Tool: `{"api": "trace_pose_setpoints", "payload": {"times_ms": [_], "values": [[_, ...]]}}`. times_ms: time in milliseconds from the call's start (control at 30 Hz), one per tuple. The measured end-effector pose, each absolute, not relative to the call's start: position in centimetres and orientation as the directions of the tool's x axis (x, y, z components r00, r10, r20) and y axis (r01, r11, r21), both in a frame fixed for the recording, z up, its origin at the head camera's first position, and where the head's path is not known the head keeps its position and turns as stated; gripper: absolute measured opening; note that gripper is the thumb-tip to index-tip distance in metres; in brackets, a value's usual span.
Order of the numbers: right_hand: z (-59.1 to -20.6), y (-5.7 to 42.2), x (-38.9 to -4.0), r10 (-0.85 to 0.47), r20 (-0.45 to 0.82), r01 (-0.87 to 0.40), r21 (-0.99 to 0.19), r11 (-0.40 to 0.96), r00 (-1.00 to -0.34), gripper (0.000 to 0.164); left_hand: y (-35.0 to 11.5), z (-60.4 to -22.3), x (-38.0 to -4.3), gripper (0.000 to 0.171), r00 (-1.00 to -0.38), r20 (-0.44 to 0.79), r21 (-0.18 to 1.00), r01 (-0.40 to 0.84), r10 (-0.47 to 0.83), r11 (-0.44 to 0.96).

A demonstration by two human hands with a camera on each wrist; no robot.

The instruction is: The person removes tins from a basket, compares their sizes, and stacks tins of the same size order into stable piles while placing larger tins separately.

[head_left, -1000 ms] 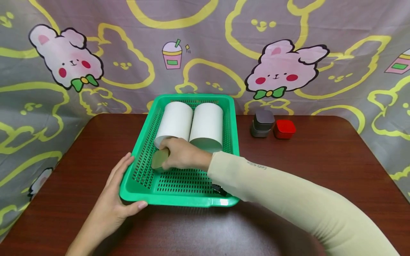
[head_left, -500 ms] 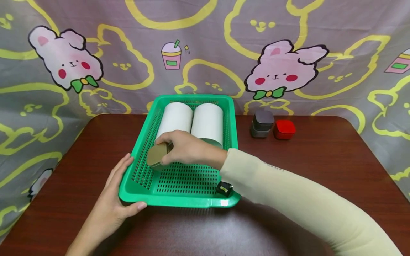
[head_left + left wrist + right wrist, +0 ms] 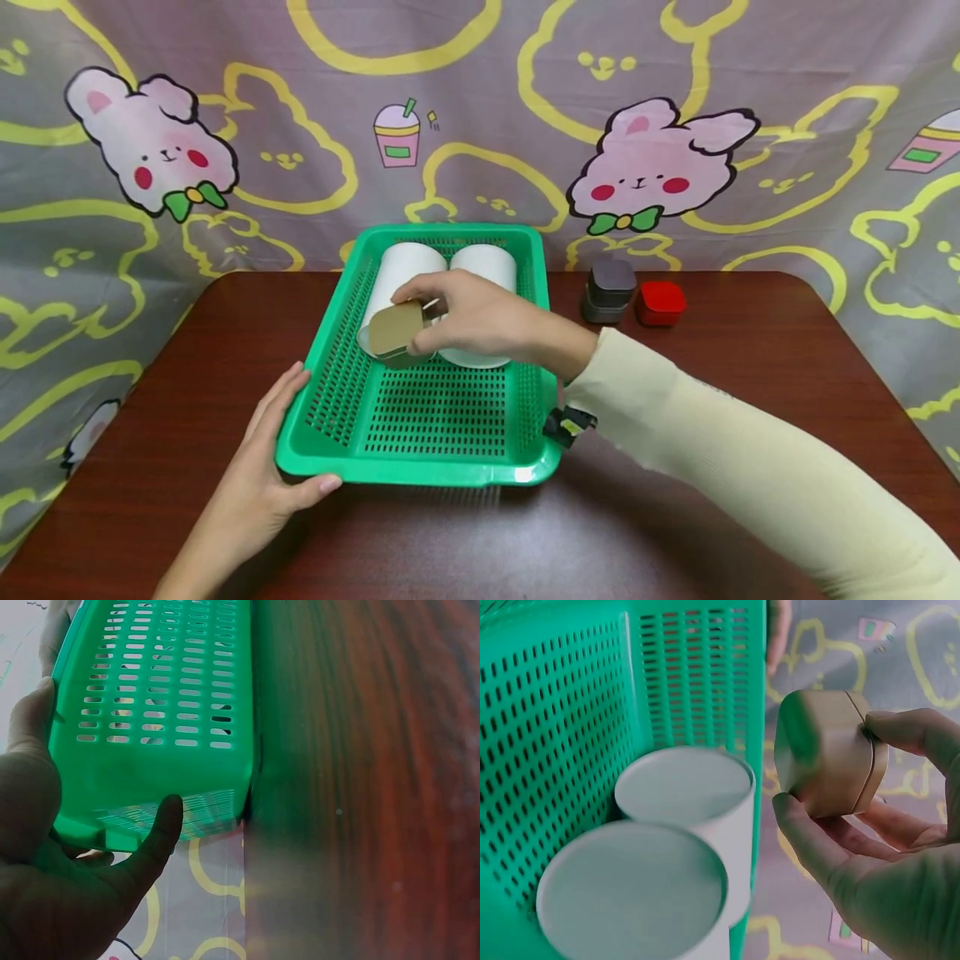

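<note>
My right hand [image 3: 480, 312] pinches a small gold tin [image 3: 396, 330] with rounded corners between thumb and fingertips. In the right wrist view the lid seam of the gold tin [image 3: 829, 754] shows. In the head view the tin is over the near end of the left white cylinder [image 3: 401, 279], inside the outline of the green basket [image 3: 408, 471]. A second white cylinder [image 3: 487, 267] lies beside the first. My left hand [image 3: 258, 462] holds the basket's near left corner, thumb at the front rim and fingers along the left side.
On the table [image 3: 750, 433], right of the basket, stand a dark grey stack of small containers [image 3: 609, 287] and a red container [image 3: 660, 303]. A patterned cloth [image 3: 480, 108] hangs behind the table. A black device [image 3: 568, 425] sits at my right wrist.
My right hand has lifted the gold tin from low in the basket, moving it up and slightly right. The left hand stays at the corner.
</note>
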State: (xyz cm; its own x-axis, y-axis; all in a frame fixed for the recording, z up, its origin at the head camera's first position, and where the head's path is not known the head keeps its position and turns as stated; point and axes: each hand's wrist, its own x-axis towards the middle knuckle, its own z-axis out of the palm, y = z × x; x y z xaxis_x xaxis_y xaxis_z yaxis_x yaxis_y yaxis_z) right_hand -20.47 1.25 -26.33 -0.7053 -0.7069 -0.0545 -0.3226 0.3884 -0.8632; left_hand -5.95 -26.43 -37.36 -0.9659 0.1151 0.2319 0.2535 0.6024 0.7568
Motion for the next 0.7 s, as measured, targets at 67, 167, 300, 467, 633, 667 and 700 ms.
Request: {"api": "trace_pose_setpoints", "payload": {"times_ms": [67, 167, 300, 467, 633, 667, 700], "values": [[-26.2, 2.3, -20.7, -0.691, -0.050, -0.311, -0.868, 0.388, -0.721, 0.052, -26.4, -37.4, -6.0, 0.120, -0.965, 0.237, 0.754, 0.258, 0.116, 0.604], [-26.2, 3.9, -21.0, -0.679, -0.037, -0.298, -0.880, 0.370, -0.733, 0.052, -26.5, -37.5, -6.0, 0.120, -0.963, 0.243, 0.753, 0.262, 0.116, 0.604], [-26.1, 6.4, -21.1, -0.664, -0.045, -0.266, -0.894, 0.361, -0.746, 0.053, -26.4, -37.5, -5.9, 0.121, -0.965, 0.237, 0.757, 0.258, 0.116, 0.601], [-25.7, 9.7, -20.9, -0.607, -0.060, -0.222, -0.898, 0.379, -0.792, 0.054, -26.3, -37.5, -6.0, 0.120, -0.965, 0.233, 0.759, 0.258, 0.121, 0.597], [-25.5, 12.9, -20.6, -0.561, -0.047, -0.193, -0.912, 0.362, -0.826, 0.052, -26.5, -37.5, -6.0, 0.121, -0.962, 0.243, 0.754, 0.268, 0.124, 0.600], [-25.5, 13.5, -20.5, -0.550, -0.047, -0.183, -0.916, 0.356, -0.834, 0.052, -26.5, -37.5, -6.0, 0.121, -0.962, 0.243, 0.756, 0.267, 0.123, 0.597], [-25.6, 14.1, -20.5, -0.535, -0.046, -0.169, -0.923, 0.346, -0.844, 0.051, -26.5, -37.5, -5.9, 0.121, -0.963, 0.242, 0.757, 0.265, 0.122, 0.597]]}}
